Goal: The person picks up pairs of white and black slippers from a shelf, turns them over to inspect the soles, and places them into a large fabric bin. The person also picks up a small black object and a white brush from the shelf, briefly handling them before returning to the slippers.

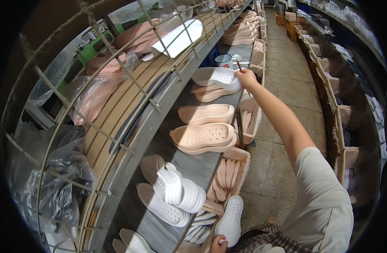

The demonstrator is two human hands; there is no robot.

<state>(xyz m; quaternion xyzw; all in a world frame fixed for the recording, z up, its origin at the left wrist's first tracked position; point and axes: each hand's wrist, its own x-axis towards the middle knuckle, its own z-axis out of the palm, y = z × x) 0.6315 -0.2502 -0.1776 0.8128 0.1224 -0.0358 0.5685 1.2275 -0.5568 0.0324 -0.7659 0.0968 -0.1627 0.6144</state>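
Observation:
My right hand [246, 79] reaches far along the shelf, its fingers pinched round a thin dark-red stick [239, 65] like a brush or pen; the lower end is hard to make out. Right beside that hand lies a white shoe sole [214, 76] on top of pink ones, and a pale enamel cup [223, 61] stands just beyond. At the bottom, close to my body, my left hand [219, 245] is closed on the heel end of a white shoe sole [230, 217], held tilted with its dotted face up. Most of the left fingers are hidden.
Pink soles [204, 135] and stacked white soles [181, 192] line the grey shelf [202, 168]. Below hang bins of insole-like pieces [224, 179]. A wire grid [117, 52] and metal-edged upper shelf rise on the left. An aisle floor [282, 97] and more bins [328, 65] lie right.

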